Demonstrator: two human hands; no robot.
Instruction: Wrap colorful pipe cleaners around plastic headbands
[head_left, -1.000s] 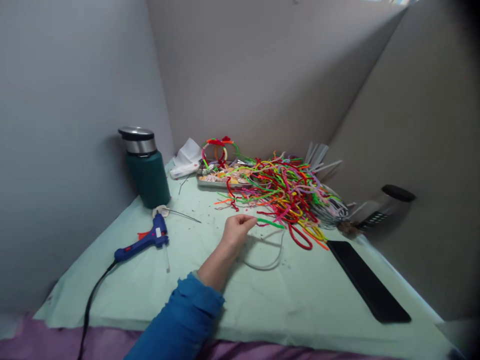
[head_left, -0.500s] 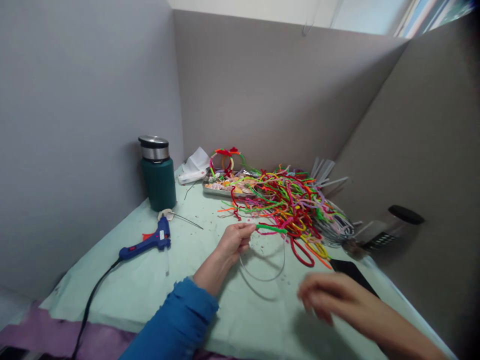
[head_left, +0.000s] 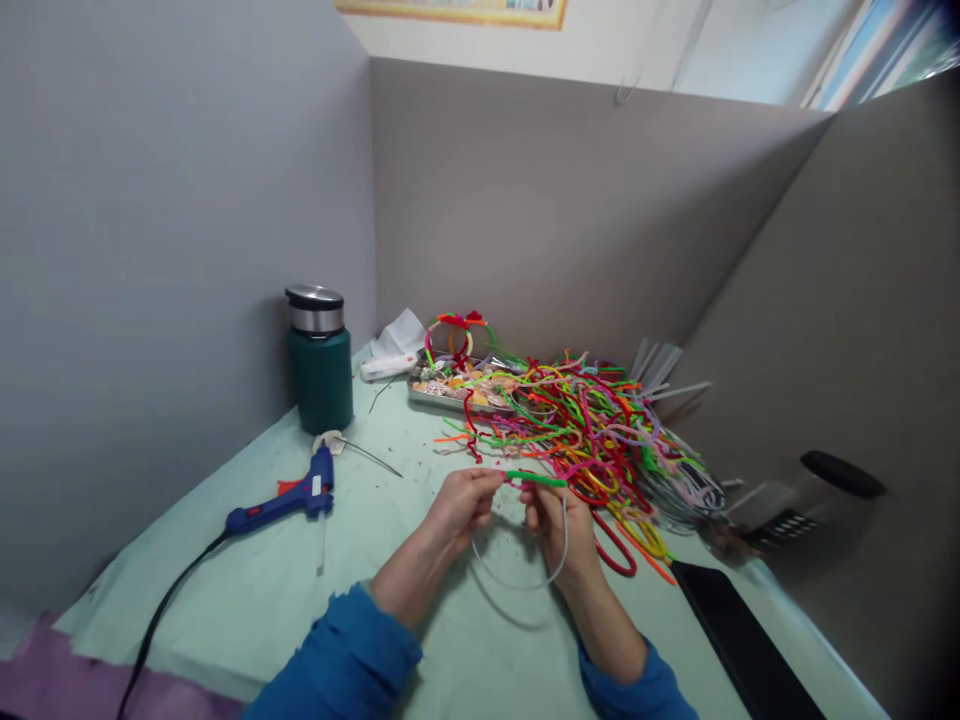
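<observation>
A thin pale hoop (head_left: pixel 517 587) hangs in front of me over the cloth. Its top stretch is wrapped in green pipe cleaner (head_left: pixel 536 479). My left hand (head_left: pixel 466 500) pinches the wrapped stretch at its left end, where a bit of pink shows. Just under the right part of the green, my right hand (head_left: pixel 564 520) has its fingers closed against the hoop; the fingertips are partly hidden. Behind both hands spreads a tangled heap of coloured pipe cleaners (head_left: pixel 592 415).
On the left lie a blue glue gun (head_left: pixel 300 497) with its black cord and a green bottle (head_left: pixel 321 370). A metal tray (head_left: pixel 450 402) of small pieces sits at the back. To the right are a black flat object (head_left: pixel 739 630) and a clear jar with black lid (head_left: pixel 841 474).
My right hand has come in from the lower right to the green-wrapped stretch. My left hand keeps its pinch on the hoop. The view has tilted slightly upward.
</observation>
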